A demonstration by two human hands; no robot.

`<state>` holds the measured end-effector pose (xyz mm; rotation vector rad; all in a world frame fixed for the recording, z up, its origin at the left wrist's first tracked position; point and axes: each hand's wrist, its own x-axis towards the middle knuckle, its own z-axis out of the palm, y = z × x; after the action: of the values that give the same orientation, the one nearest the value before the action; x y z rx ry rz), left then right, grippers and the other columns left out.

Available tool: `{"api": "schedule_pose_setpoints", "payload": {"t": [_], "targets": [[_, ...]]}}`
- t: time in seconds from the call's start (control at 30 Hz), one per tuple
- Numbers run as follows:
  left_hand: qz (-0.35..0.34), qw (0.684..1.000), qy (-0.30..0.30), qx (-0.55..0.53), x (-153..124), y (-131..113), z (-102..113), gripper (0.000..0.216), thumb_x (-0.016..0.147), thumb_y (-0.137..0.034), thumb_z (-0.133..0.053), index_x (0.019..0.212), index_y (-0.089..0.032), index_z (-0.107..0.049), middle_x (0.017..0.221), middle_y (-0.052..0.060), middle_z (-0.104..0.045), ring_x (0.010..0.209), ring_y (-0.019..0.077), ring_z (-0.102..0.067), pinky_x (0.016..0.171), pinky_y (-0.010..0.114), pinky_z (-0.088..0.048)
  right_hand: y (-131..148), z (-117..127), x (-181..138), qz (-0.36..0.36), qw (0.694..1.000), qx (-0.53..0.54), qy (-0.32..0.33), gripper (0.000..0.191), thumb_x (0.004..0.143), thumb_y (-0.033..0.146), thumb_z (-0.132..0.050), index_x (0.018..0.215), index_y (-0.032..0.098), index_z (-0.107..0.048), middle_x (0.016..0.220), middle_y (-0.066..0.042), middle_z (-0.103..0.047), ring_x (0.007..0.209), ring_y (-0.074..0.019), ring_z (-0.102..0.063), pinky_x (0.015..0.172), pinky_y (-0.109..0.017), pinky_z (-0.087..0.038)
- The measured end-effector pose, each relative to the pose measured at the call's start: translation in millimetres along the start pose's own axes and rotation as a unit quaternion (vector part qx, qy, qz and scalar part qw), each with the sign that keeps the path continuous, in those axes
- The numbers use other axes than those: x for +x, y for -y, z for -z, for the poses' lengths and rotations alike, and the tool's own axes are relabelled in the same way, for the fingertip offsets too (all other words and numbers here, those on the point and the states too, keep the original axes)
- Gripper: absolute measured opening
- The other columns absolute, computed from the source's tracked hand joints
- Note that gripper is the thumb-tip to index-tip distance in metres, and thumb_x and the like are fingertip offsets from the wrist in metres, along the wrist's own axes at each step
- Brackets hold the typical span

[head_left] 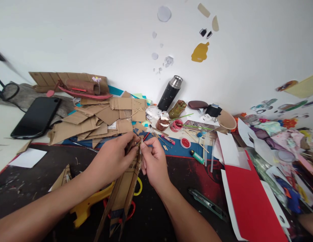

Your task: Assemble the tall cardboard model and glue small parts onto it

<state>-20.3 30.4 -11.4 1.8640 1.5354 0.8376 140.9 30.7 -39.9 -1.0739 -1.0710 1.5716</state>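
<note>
Both hands meet at the far end of a long folded cardboard piece [126, 188], which slants toward me over the dark mat. My left hand [118, 151] grips its left side, fingers bent around the edge. Thumb and fingers of my right hand [153, 158] pinch the tip from the right; whatever small bit lies between them is hidden. Beneath the cardboard lie a yellow glue gun [88, 203] and scissors with red and yellow handles [139, 187], partly covered.
Cardboard scraps [93, 117] pile up at the back left, beside a phone [35, 117] and a model boat [83, 90]. Paint jars [163, 123] and a black thermos [169, 94] stand behind. A box cutter [207, 203] and red sheet [249, 198] lie to the right.
</note>
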Motion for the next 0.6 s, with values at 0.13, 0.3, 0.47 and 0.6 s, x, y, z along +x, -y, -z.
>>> {"api": "schedule_pose_setpoints", "payload": {"t": [0.13,0.3,0.47,0.6], "targets": [[0.0,1.0,-0.001,-0.003,-0.1,0.2,0.3,0.019,0.1,-0.039,-0.053,0.096,-0.026,-0.066,0.074,0.0,-0.069,0.069,0.0241,-0.066,0.065,0.034,-0.044,-0.6,-0.8,0.3,0.001,1.0,0.01,-0.003,0.05,0.096,0.068,-0.081,0.094,0.029,-0.049,0.045,0.019,-0.043,0.03,-0.0068,-0.031,0.031,-0.016,-0.026],[-0.005,1.0,-0.01,-0.006,-0.7,0.6,0.3,0.014,0.099,-0.035,-0.057,0.097,-0.027,-0.067,0.074,0.0,-0.07,0.069,0.0233,-0.066,0.065,0.032,-0.045,-0.5,-0.8,0.5,-0.001,1.0,0.007,-0.003,0.051,0.096,0.068,-0.081,0.094,0.028,-0.049,0.045,0.019,-0.044,0.03,-0.0062,-0.031,0.031,-0.015,-0.026],[-0.007,1.0,-0.014,-0.007,-0.7,1.2,0.1,0.014,0.099,-0.035,-0.058,0.1,-0.026,-0.068,0.074,0.0,-0.071,0.068,0.0239,-0.067,0.065,0.032,-0.046,-0.9,0.0,0.5,0.001,1.0,0.01,0.002,0.052,0.096,0.069,-0.081,0.094,0.028,-0.048,0.045,0.019,-0.044,0.03,-0.0061,-0.031,0.031,-0.015,-0.026],[-0.003,1.0,-0.01,-0.002,-0.3,2.0,-0.7,0.015,0.099,-0.036,-0.056,0.1,-0.027,-0.068,0.075,0.0,-0.072,0.069,0.0243,-0.069,0.066,0.033,-0.047,-1.9,0.3,0.6,0.002,1.0,0.011,0.002,0.053,0.096,0.07,-0.081,0.094,0.028,-0.048,0.045,0.019,-0.044,0.03,-0.0065,-0.032,0.032,-0.016,-0.025]]}}
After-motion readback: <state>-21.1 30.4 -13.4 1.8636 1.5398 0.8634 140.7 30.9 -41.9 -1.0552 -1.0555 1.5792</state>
